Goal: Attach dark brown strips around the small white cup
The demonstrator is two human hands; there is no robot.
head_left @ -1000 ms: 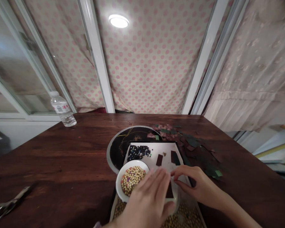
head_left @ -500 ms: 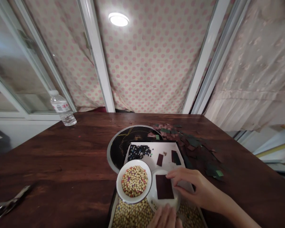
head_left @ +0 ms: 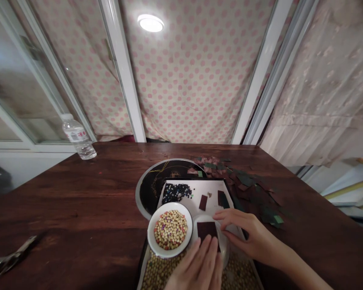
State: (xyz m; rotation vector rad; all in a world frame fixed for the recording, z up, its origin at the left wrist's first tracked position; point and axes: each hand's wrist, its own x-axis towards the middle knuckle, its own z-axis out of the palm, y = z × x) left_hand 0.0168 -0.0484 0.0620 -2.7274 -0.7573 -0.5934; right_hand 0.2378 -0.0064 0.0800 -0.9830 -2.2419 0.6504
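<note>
A dark brown square piece [head_left: 207, 229] lies in a small white dish [head_left: 225, 245] inside the tray. My left hand [head_left: 196, 266] is stretched flat over the lower part of the piece, its fingertips seeming to rest on it. At the dish's right rim is my right hand [head_left: 245, 231], thumb and fingers apart, with nothing visible held. Close by on the left stands a white bowl [head_left: 151, 237] of pale round beads [head_left: 171, 229], with a few pink and purple ones among them. More pale beads [head_left: 157, 272] fill the near part of the tray, partly under my hands.
The tray [head_left: 199, 185] also holds small dark beads [head_left: 175, 192] and cut dark pieces [head_left: 203, 202]. Behind it is a round black plate [head_left: 145, 193]. Dark scraps [head_left: 254, 185] lie to the right. A water bottle [head_left: 78, 137] and shiny metal tool [head_left: 12, 259] are leftward.
My left hand has moved forward from the dish's near edge onto the dark square. My right fingertips have shifted off the square's upper right corner toward the dish rim.
</note>
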